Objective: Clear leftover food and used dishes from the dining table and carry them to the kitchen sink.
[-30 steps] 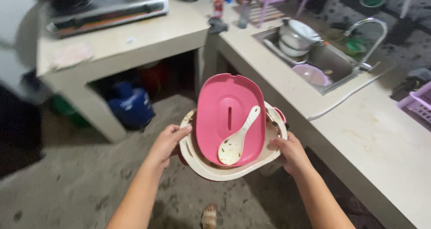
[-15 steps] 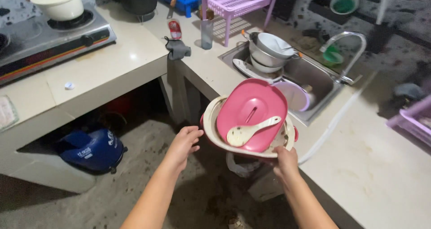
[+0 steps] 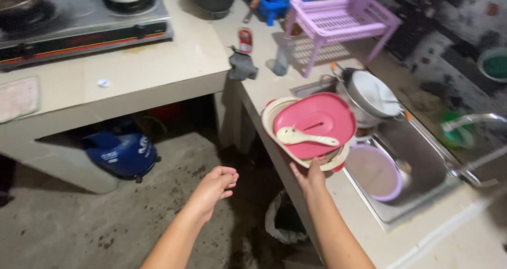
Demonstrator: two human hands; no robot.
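Gripping the cream tub (image 3: 274,116) rim with our right hand (image 3: 309,176), fingers clamped under it beside the sink (image 3: 422,158), pink lid (image 3: 316,122) and rice paddle (image 3: 303,137) inside; left hand (image 3: 214,187) empty, fingers loosely curled

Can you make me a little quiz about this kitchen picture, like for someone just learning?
1. True or false: the left hand is gripping the cream pot.
2. What lies on top of the pink lid?
A. a fork
B. a white rice paddle
C. a cup
3. Fill in the gap: the lilac bowl sits inside the ______.

Key
1. False. The left hand hangs free over the floor; only the right hand holds the pot, from below at its near edge.
2. B.
3. Sink.
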